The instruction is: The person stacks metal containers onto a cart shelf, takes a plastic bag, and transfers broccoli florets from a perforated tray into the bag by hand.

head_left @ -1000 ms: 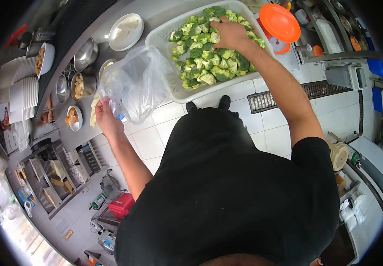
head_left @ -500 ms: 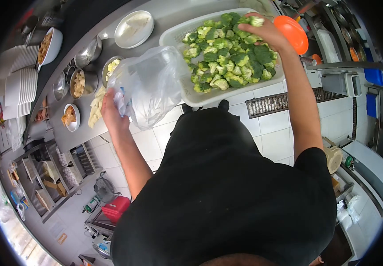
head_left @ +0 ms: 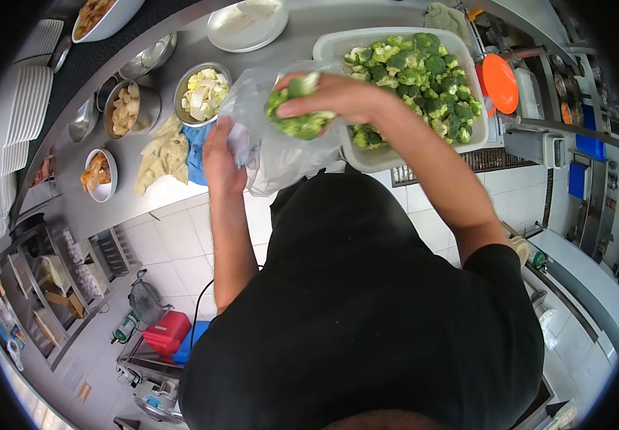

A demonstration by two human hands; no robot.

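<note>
My left hand (head_left: 225,156) grips the edge of a clear plastic bag (head_left: 281,163), its fingers closed on the film. Over the bag's mouth, my right hand (head_left: 334,100) is wrapped around a bunch of broccoli florets (head_left: 301,123). Whether these florets touch the bag's inside I cannot tell. To the right, more broccoli (head_left: 424,79) is heaped in a white perforated plastic basket (head_left: 480,136), with bare basket showing at its left end. The bag hangs at the counter's front edge, beside the basket.
A metal bowl of cut pale vegetable (head_left: 203,93), a pot of pale chunks (head_left: 125,111) and a small white bowl (head_left: 111,179) stand left. Beige cloth (head_left: 165,161) and blue cloth (head_left: 196,154) lie near my left hand. An orange plate (head_left: 501,84) is right of the basket.
My right hand has moved left from the basket's far right side to above the bag, carrying broccoli florets. My left hand still holds the bag. The whole view has shifted slightly.
</note>
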